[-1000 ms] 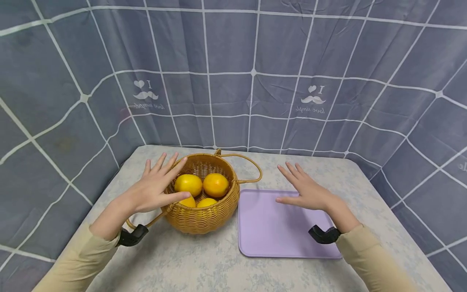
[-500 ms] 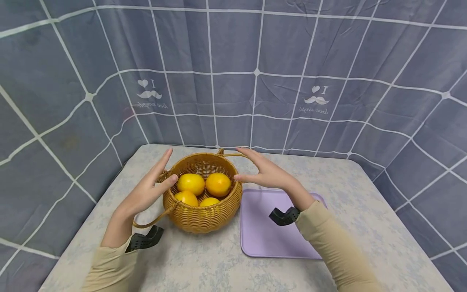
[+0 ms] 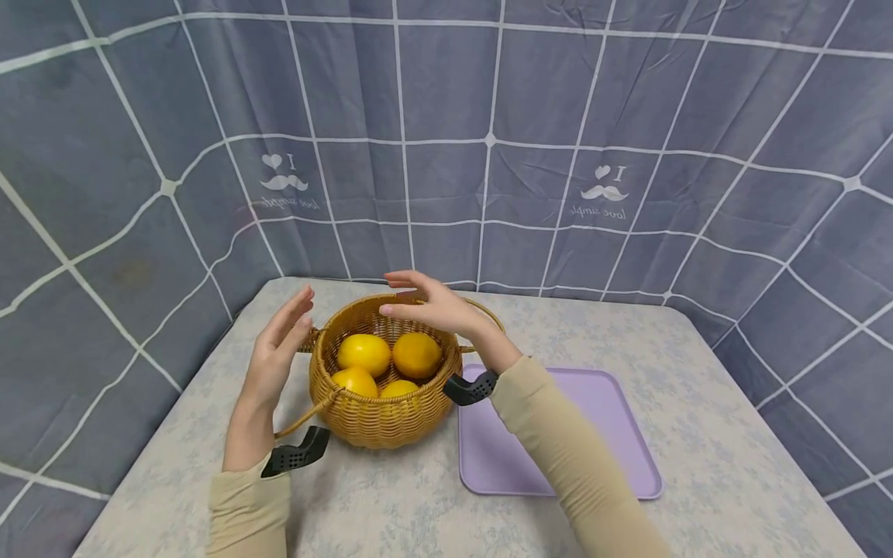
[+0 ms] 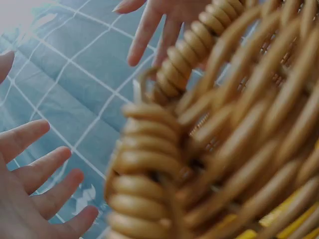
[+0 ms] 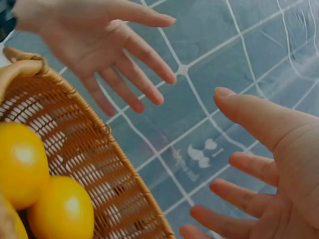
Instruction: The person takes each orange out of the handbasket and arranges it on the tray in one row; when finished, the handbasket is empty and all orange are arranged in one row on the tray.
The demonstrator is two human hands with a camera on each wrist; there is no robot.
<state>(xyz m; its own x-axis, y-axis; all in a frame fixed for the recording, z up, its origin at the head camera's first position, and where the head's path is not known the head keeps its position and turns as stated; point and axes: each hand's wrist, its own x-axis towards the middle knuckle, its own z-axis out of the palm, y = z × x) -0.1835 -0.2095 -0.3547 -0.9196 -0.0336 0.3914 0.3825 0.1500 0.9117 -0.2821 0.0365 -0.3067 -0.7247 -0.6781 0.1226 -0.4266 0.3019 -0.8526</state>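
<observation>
A woven wicker basket [image 3: 387, 422] holds several round, yellow-orange fruits [image 3: 364, 354], which look smooth and glossy. My left hand [image 3: 268, 364] is raised beside the basket's left rim, fingers extended and holding nothing. Over the rear right part of the rim hovers my right hand [image 3: 443, 310], its palm turned left and its fingers slightly bent. In the right wrist view, both palms face each other across the rim, with the left hand [image 5: 94, 45] spread and the right hand [image 5: 279, 194] apart from the fruit.
A flat lilac tray [image 3: 607, 411] lies right of the basket, partly under the right sleeve. Wicker handles [image 3: 303, 415] stick out on both sides of the basket. A grey-blue grid-patterned curtain [image 3: 446, 186] encloses the pale floral tabletop [image 3: 391, 511].
My right hand has swept left from above the tray to above the basket. The left hand has turned more upright and shifted to the basket's left side. Basket and fruits stay put.
</observation>
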